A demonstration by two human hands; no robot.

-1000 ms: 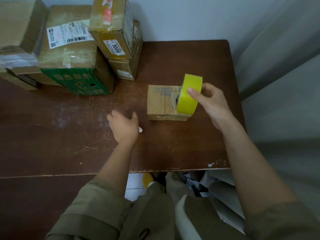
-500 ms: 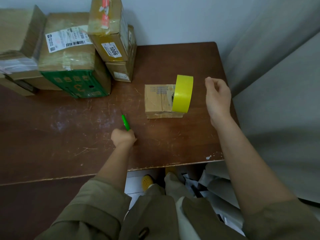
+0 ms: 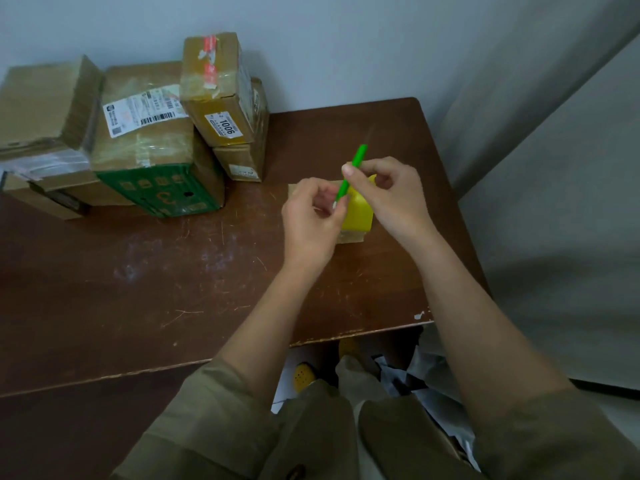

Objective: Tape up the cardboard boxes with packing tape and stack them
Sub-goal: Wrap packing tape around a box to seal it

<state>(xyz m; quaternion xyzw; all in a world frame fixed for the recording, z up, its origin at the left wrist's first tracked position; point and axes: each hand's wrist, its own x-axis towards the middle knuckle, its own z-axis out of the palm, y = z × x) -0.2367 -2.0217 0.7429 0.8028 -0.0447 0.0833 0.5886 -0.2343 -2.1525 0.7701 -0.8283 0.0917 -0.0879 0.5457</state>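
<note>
Both hands meet above the middle of the brown table (image 3: 138,289), working on one slim green cutter (image 3: 350,174). The right hand (image 3: 388,199) pinches the upper part of the cutter between thumb and curled fingers, the thumb tip lying against the green shaft, with the tool slanting up and away so that its far end sticks out past the knuckles. The left hand (image 3: 311,220) has its fingers curled in as well and pinches the lower, whitish tip of the same cutter; whether it pulls a cap or a blade there cannot be told. Neither hand touches the tape or any box. Directly under and behind the hands stands the yellow tape roll (image 3: 358,216), set on edge on top of the small cardboard box (image 3: 349,237), of which only a front corner and a strip of its far edge show past the fingers. Well apart, at the table's far left against the wall, the other boxes are piled: a box with a green printed side (image 3: 156,157) bearing a shipping label, a box marked 1006 (image 3: 221,95) resting on a smaller one beside it, and further cartons at the left edge.
</note>
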